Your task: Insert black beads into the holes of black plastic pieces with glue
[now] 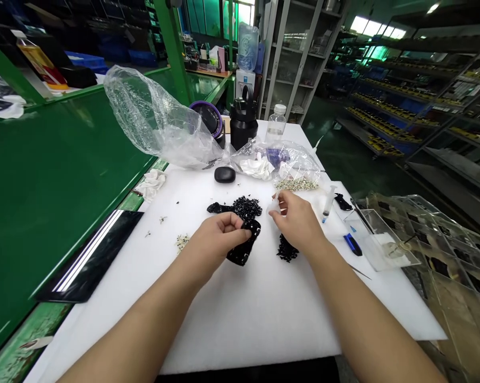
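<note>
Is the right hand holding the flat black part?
No, the left hand holds the flat black part, while the right hand holds a small whitish item.

Tall blk bottle w/ handle [243, 122] stands upright near top ctr of frame, w/ a purple-rimmed round item [206, 118] just to its L & a clear bottle w/ white cap [277, 123] to its R. Upper L has an amber bottle w/ white cap [38, 59] & a blue bin [86, 60]; dk glossy panel [92, 255] lies at an angle, lower L, partly on the white surface [259, 319]. Behind: water dispenser w/ big jug [248, 50] at top ctr, gray shelving [297, 53] beside it, racks w/ yellow items [399, 101] upper R.
</note>
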Demonstrator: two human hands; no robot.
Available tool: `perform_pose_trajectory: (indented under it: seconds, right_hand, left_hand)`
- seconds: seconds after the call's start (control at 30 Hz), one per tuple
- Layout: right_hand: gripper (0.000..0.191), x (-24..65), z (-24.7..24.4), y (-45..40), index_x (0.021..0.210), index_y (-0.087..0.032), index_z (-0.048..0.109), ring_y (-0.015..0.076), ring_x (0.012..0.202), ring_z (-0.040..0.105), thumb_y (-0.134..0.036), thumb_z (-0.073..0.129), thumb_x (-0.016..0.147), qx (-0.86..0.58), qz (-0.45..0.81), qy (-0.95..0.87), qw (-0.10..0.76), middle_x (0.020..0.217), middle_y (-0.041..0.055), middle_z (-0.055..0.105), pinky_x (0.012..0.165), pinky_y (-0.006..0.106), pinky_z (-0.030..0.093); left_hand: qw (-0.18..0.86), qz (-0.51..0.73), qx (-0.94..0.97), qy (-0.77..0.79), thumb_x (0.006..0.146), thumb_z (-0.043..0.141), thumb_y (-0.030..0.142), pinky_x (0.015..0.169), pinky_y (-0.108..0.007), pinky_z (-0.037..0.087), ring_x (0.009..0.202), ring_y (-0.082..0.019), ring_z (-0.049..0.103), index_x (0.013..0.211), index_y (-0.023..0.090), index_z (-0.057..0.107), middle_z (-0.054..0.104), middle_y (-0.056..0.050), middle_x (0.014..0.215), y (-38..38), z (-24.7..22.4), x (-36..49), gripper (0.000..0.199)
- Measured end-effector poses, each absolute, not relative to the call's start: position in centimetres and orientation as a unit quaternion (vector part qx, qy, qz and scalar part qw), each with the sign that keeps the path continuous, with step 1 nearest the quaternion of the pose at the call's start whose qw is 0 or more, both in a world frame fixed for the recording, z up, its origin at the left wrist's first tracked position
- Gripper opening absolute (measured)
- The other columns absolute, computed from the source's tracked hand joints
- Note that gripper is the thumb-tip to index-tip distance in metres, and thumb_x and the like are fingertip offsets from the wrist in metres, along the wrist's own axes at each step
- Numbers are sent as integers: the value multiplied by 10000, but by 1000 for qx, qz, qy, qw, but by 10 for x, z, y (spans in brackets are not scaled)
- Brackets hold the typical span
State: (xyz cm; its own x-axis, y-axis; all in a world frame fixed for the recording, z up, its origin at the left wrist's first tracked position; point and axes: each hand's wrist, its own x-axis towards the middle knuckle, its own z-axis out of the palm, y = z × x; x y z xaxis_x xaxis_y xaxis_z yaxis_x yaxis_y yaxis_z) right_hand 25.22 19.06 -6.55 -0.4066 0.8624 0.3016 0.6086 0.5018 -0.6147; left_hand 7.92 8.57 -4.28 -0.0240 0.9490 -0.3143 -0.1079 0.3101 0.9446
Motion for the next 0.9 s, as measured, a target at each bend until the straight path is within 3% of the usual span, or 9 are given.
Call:
perform_pose_trajectory:
  seconds: [0.07, 0.23, 0.33, 0.4, 0.5, 0.73, 0.9]
  right_hand:
    - [206, 252, -66, 189, 1007, -171, 590, 194, 855, 612, -194, 580, 802, -464, 202, -811, 293, 948, 60, 649, 780, 333, 476]
    - [404, 276, -41, 167, 1177, -181, 557, 196, 893, 606, -293, 637, 797, -498, 190, -792, 298, 1073, 76, 633, 748, 327, 483]
    - [140, 293, -22, 145, 933, -220, 657, 155, 760, 592, -262, 542, 865, -491, 223, -812, 224, 905, 19, 640, 659, 296, 463]
    - [164, 296, -18, 134, 830, -222, 669, 148, 759, 586, -194, 512, 868, -455, 245, -845, 140, 865, 10, 630, 660, 290, 447]
    - [186, 289, -26, 126, 835, -206, 665, 159, 808, 584, -128, 497, 847, -442, 212, -868, 87, 890, 23, 617, 706, 304, 432]
    - [183, 277, -47, 123, 786, -206, 637, 161, 739, 558, -152, 476, 855, -430, 119, -894, 38, 855, 28, 585, 607, 299, 375]
    - [112, 269, -50, 125, 772, -156, 581, 229, 791, 562, -142, 479, 817, -432, 84, -898, 10, 854, 93, 589, 602, 332, 361]
  left_hand:
    - [584, 441, 386, 561, 757, 680, 304, 574, -249, 385, 622, -129, 546, 755, 178, 477, 570, 18, 675, 86, -45, 78, 239]
    - [576, 409, 409, 578, 776, 665, 346, 571, -251, 384, 614, -121, 521, 758, 177, 488, 603, 3, 712, 86, -44, 79, 246]
    - [590, 372, 413, 586, 789, 652, 358, 586, -254, 397, 648, -133, 544, 775, 172, 510, 650, -31, 779, 85, -38, 81, 234]
    - [594, 364, 416, 585, 789, 650, 356, 582, -254, 396, 659, -144, 559, 769, 172, 513, 663, -43, 787, 84, -35, 82, 231]
    - [590, 367, 418, 585, 776, 662, 365, 567, -250, 389, 648, -151, 567, 754, 173, 515, 664, -41, 769, 84, -33, 82, 243]
    - [595, 375, 409, 581, 760, 657, 317, 579, -246, 394, 639, -142, 566, 752, 164, 544, 688, -44, 764, 84, -33, 83, 191]
    - [622, 384, 395, 557, 764, 668, 297, 589, -239, 404, 633, -120, 554, 750, 156, 537, 699, -44, 772, 83, -31, 83, 193]
